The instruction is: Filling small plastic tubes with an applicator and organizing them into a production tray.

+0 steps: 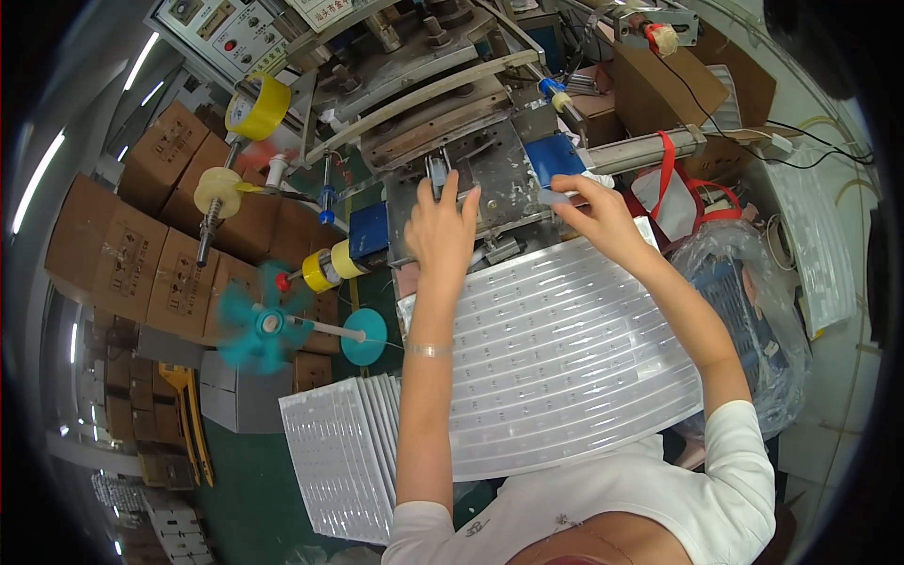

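Observation:
My left hand (441, 229) reaches onto the metal bed (494, 193) of a press, palm down with the fingers stretched and apart. Its fingertips are at a small clear piece in a metal holder (438, 169) in the middle of the bed; whether they touch it I cannot tell. To the right, my right hand (603, 221) pinches a small translucent plastic piece (554, 197) between thumb and fingers, by the bed's right edge. Below both hands lies a wide tray (565, 358) of clear plastic with rows of small pieces under or in it.
The press head (433, 113) hangs just beyond my hands. At left, a turquoise fan (268, 322) spins near tape rolls (259, 105) and stacked cartons (118, 250). More trays (339, 457) stand at lower left. A plastic bag (753, 311) with dark contents sits at right.

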